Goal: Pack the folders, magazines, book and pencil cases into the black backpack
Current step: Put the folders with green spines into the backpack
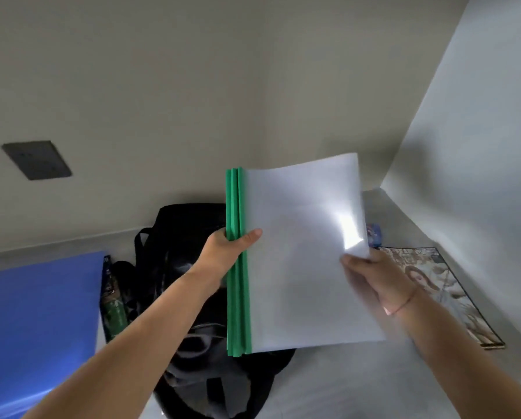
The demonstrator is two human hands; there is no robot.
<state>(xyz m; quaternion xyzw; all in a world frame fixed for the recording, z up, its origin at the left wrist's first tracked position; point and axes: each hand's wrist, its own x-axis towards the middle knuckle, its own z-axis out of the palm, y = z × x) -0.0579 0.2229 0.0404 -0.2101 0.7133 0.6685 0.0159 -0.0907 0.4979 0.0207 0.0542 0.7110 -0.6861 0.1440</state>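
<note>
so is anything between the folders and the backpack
Nothing visible does. The left hand and right hand hold the green-spined folders directly in front of the black backpack, which they partly hide.

The backpack sits on the counter pretty much dead centre, backed up close to the back wall. The stack of folders is up in the air in front of it, covering its right side. The left hand has the stack's left edge and the right hand has the right edge, a bit lower. Left of the backpack a flat folder lies on the counter, with a couple of smaller items wedged between the two, can't tell what they are. Over on the right a magazine lies flat along the side wall, well apart from the backpack. A small object peeks out from behind the stack's right edge. There's a wall plate up on the back wall, far left.
</note>
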